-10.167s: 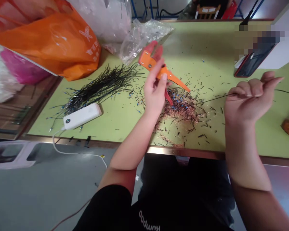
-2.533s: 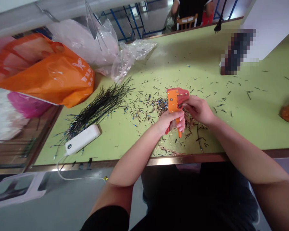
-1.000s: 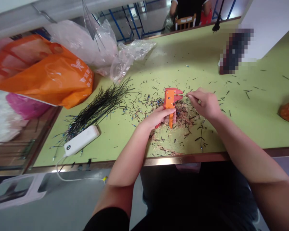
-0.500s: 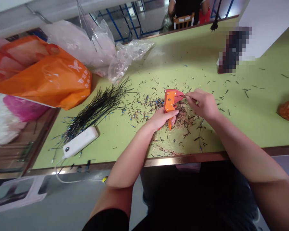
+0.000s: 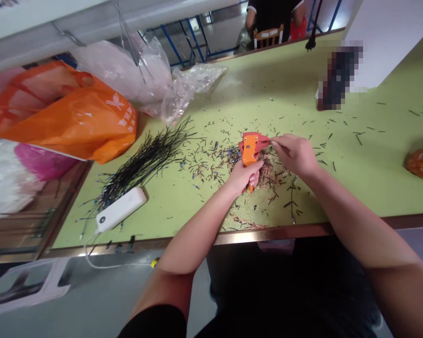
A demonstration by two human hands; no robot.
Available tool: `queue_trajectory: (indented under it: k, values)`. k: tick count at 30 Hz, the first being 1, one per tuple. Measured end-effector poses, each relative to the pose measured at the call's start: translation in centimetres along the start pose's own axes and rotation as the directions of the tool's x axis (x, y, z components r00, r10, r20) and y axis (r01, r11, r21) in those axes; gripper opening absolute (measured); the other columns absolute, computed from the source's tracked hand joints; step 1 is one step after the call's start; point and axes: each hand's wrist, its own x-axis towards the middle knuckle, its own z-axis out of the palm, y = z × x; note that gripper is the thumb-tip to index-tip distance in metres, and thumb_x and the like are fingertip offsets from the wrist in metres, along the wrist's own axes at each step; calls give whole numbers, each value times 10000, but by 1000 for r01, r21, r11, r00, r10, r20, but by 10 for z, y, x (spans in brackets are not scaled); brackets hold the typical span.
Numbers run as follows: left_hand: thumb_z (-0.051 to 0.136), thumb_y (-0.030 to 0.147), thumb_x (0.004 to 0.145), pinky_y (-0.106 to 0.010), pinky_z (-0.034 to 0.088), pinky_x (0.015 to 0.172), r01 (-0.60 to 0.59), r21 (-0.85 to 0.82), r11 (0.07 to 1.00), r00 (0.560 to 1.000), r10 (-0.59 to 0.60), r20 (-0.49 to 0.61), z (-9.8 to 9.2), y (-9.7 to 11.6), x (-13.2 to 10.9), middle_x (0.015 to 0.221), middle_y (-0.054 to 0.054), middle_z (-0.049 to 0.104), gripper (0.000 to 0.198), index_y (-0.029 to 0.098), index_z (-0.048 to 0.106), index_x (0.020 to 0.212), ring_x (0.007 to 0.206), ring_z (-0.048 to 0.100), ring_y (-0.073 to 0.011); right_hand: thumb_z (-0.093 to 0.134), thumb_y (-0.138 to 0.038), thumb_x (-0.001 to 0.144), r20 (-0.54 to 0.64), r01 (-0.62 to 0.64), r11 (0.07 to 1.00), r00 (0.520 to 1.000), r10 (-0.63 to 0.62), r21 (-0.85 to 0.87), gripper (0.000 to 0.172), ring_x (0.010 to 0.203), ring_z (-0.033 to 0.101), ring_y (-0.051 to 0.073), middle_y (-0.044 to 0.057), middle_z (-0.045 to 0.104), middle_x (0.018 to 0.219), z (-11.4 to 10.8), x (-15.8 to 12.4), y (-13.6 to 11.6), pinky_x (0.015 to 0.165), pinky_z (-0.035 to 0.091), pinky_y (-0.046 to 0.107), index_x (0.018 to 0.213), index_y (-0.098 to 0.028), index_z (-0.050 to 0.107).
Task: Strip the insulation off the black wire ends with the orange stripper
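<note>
Orange wire stripper (image 5: 249, 149) in left hand (image 5: 242, 177)

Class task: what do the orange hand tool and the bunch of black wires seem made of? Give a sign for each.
The wire stripper looks like moulded plastic: smooth, matte orange and red. The black wires look like thin plastic-sheathed wire: dull, bending strands with blue tips; their cores are hidden.
</note>
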Motion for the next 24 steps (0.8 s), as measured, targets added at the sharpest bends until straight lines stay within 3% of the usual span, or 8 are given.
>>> queue_trajectory:
  k: [4, 6, 10, 12, 14, 17, 20, 24]
  values:
    - [776, 421, 809, -243, 431, 432, 65, -148, 987, 993, -50, 103, 2, 7, -3, 459, 71, 440, 401, 202, 511, 603, 373, 438, -83, 487, -302, 1078, -33, 1, 1000, 999, 0, 17, 335, 687, 622, 175, 46, 704, 758, 0, 1, 0, 644, 468, 323, 876, -200, 734]
    - [729, 380, 841, -260, 486, 474, 77, -240, 968, 993, -53, 105, -2, 18, -5, 494, 57, 473, 328, 197, 540, 645, 408, 482, -100, 489, -335, 1082, -67, -36, 999, 997, 38, 34, 350, 687, 652, 188, 55, 732, 775, -3, 2, 6, 652, 505, 343, 893, -206, 755]
    - [593, 337, 931, -238, 485, 496, -86, -488, 869, 990, 21, -137, -25, 45, -5, 539, 58, 449, 324, 205, 491, 654, 439, 491, -88, 521, -415, 1074, -254, -217, 975, 942, 219, 38, 354, 776, 724, 236, 90, 785, 857, -12, 3, 26, 711, 574, 402, 930, -227, 784]
    - [558, 360, 952, -240, 485, 492, -97, -529, 843, 982, -6, -190, -37, 53, -3, 541, 57, 445, 321, 208, 504, 676, 436, 486, -90, 543, -403, 1062, -281, -236, 971, 929, 240, 46, 317, 832, 752, 247, 89, 803, 905, -13, 4, 33, 751, 594, 417, 968, -230, 791]
    - [561, 371, 946, -260, 519, 520, -55, -544, 837, 989, -28, -143, -43, 53, -1, 565, 44, 476, 298, 204, 531, 701, 460, 513, -102, 554, -363, 1051, -222, -195, 979, 954, 203, 58, 289, 852, 764, 241, 79, 814, 926, -10, 3, 33, 751, 602, 407, 957, -233, 794]
    - [573, 368, 913, -300, 566, 561, 49, -476, 878, 999, -38, 33, -39, 44, 0, 600, 13, 530, 251, 187, 586, 739, 515, 576, -137, 556, -309, 1040, -133, -104, 992, 985, 112, 64, 280, 829, 766, 229, 72, 817, 906, -2, 2, 24, 723, 594, 382, 915, -230, 794]
    - [613, 380, 868, -325, 598, 610, 118, -364, 924, 983, -57, 174, -29, 33, -2, 652, -19, 594, 225, 175, 618, 778, 578, 632, -162, 547, -306, 1039, -102, -61, 997, 993, 64, 38, 286, 774, 743, 233, 77, 801, 847, 3, 0, 16, 687, 561, 375, 925, -218, 795]
    - [703, 405, 808, -351, 626, 695, 141, -248, 958, 961, -73, 266, -22, 24, -4, 705, -40, 643, 250, 164, 639, 831, 662, 690, -187, 521, -341, 1049, -98, -80, 996, 992, 83, 31, 315, 768, 717, 237, 82, 778, 819, 2, -1, 13, 696, 536, 376, 925, -220, 785]
